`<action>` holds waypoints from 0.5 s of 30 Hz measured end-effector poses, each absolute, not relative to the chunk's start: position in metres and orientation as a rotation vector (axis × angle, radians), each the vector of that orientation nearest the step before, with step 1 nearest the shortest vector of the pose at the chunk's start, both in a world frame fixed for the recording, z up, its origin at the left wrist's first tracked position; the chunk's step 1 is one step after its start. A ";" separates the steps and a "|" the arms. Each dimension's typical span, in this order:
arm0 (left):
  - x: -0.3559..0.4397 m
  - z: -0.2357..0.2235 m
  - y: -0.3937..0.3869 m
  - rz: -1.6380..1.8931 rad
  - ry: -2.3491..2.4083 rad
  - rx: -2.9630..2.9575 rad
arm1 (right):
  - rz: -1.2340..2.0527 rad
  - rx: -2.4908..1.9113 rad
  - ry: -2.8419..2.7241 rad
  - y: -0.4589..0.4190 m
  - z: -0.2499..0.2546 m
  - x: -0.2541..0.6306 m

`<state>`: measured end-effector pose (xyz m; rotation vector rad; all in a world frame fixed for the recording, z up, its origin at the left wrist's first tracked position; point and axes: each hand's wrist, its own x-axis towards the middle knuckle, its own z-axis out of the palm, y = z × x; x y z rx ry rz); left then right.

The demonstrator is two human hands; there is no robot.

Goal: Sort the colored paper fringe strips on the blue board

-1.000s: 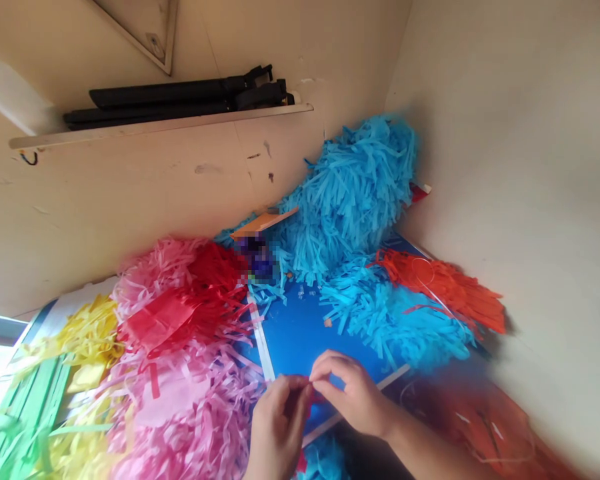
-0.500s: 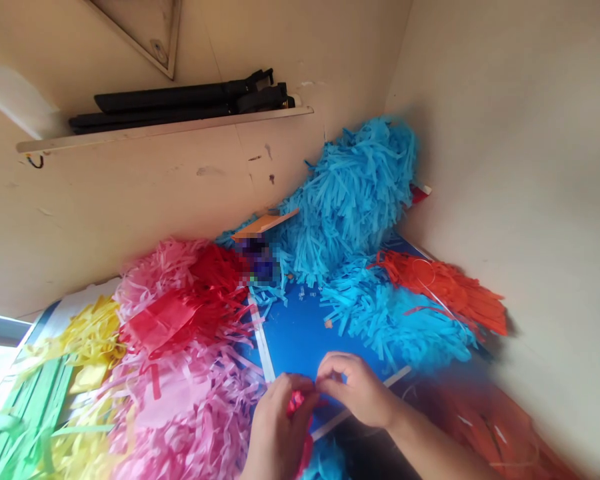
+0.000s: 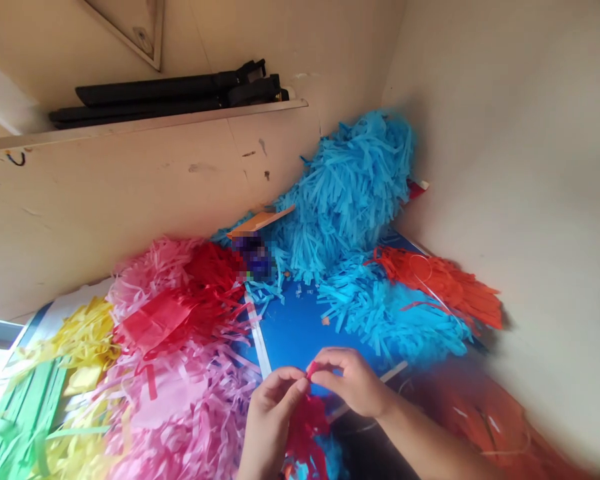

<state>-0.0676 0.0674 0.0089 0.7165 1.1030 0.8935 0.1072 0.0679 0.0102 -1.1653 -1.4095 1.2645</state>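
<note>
Near the front of the blue table, my left hand and my right hand meet fingertip to fingertip. Both pinch the top of a red paper tassel, whose fringed strips hang below my fingers. The left thumb and forefinger are pressed together at its twisted end. A small red bit shows between the right thumb and forefinger. Blue fringe lies beneath the hanging tassel. Left of my left hand is a heap of pink fringed paper.
Red fringe, yellow fringe and green strips lie at the left. A tall blue fringe pile leans into the wall corner. Orange fringe lies at right. A wall shelf bears black objects.
Within my hands the red tassel has come into fuller view, its strips now hanging down. My right fingers have shifted slightly and now show red between them. The view has moved a little.
</note>
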 end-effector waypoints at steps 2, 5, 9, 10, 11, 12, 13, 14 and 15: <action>-0.068 0.006 0.068 0.890 1.104 0.735 | 1.250 -1.151 -1.438 0.068 0.009 0.107; -0.070 0.002 0.069 0.878 1.127 0.831 | 1.205 -1.144 -1.489 0.067 0.008 0.108; -0.067 -0.001 0.067 0.982 1.224 1.143 | 0.994 -1.190 -1.527 0.064 0.009 0.104; -0.066 -0.002 0.066 1.015 1.242 1.233 | 0.918 -1.199 -1.539 0.063 0.009 0.103; -0.064 -0.002 0.065 1.039 1.253 1.308 | 0.843 -1.202 -1.556 0.062 0.009 0.102; -0.063 -0.003 0.064 1.057 1.261 1.367 | 0.776 -1.198 -1.580 0.061 0.008 0.101; -0.062 -0.003 0.063 1.076 1.267 1.415 | 0.718 -1.192 -1.605 0.060 0.008 0.101; -0.060 -0.003 0.062 1.094 1.273 1.458 | 0.670 -1.188 -1.629 0.060 0.007 0.101; -0.059 -0.002 0.061 1.112 1.275 1.500 | 0.630 -1.189 -1.646 0.059 0.007 0.102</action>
